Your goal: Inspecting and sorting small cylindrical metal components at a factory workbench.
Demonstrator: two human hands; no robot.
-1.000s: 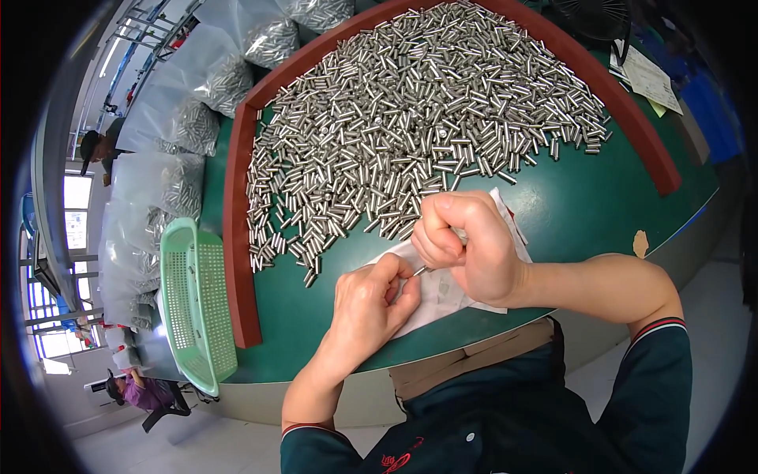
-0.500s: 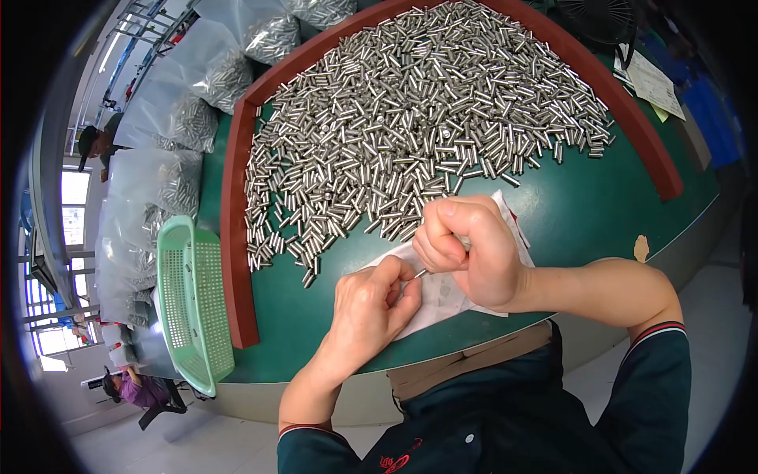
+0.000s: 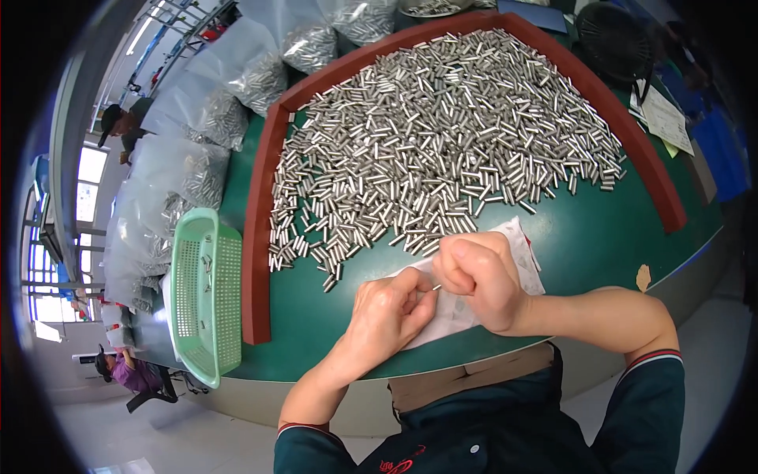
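My left hand [image 3: 385, 314] is closed in a pinch, with the short bright tip of a metal pin [image 3: 437, 287] poking out between thumb and forefinger. Right beside that tip, my right hand [image 3: 485, 278] is curled into a fist; its fingers hide whatever is inside. Both hands are over a white cloth or paper sheet [image 3: 452, 316] with faint red marks, lying at the near edge of the green table. Just beyond them spreads a large heap of short, shiny metal pins [image 3: 442, 134].
A red-brown raised border [image 3: 259, 237] frames the heap. On the left stand a green plastic basket [image 3: 227, 316] holding a few pins and several clear bags [image 3: 207, 174] of pins. A black fan [image 3: 614, 39] and papers [image 3: 665, 118] lie far right. Two people are at left.
The whole view has shifted, so the heap and border appear lower and farther right. My hands stay close together over the sheet, the pin tip still between them.
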